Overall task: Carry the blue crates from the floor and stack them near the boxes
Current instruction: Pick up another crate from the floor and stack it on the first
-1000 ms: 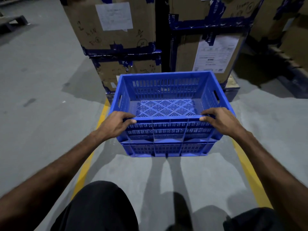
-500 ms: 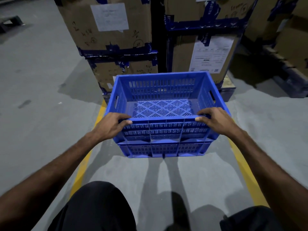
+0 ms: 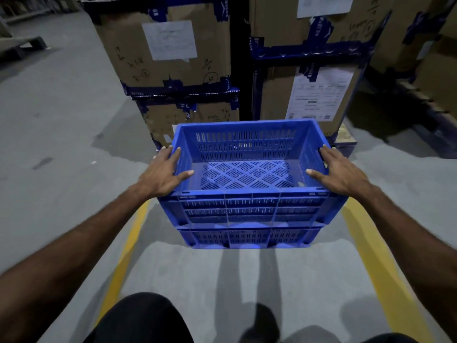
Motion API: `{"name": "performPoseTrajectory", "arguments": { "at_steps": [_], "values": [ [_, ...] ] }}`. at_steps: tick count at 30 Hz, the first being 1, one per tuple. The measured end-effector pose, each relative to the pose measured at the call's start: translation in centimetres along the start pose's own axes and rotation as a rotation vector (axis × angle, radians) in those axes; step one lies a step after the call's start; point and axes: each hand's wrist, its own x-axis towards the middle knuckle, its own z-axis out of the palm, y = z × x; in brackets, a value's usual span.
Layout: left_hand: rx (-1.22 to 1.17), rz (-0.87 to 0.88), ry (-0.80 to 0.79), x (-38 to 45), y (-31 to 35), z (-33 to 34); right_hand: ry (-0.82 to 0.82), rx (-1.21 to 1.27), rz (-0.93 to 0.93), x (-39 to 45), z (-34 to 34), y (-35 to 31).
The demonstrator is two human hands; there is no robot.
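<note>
A blue slatted crate [image 3: 249,209] stands on the grey floor between two yellow lines, just in front of the stacked cardboard boxes [image 3: 173,58]. It holds nothing. My left hand [image 3: 163,174] lies on the crate's left side rim, fingers stretched along the rim and thumb pointing over the inside. My right hand [image 3: 338,172] lies the same way on the right side rim. I cannot tell whether the lower band of the crate's front is a second crate underneath.
More taped boxes [image 3: 309,90] with paper labels rise behind the crate, and further ones at the far right. A pallet [image 3: 22,47] sits at the far left. Yellow floor lines [image 3: 123,256] run on both sides. My dark trouser legs fill the bottom edge.
Both hands have let go of the crate's near rim corners and slid forward onto its side rims, fingers now straightened. The crate sits closer to the boxes.
</note>
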Motion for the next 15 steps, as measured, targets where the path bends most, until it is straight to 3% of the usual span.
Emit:
{"name": "performPoseTrajectory", "arguments": {
  "at_steps": [4, 15],
  "values": [
    [0.082, -0.044, -0.098, 1.7, -1.2, 1.0, -0.011, -0.095, -0.018, 2.1, 0.3, -0.1],
    [-0.057, -0.085, -0.084, 2.7, -1.5, 2.7, -0.038, -0.126, 0.005, 3.4, 1.5, 0.3]
  ]
}}
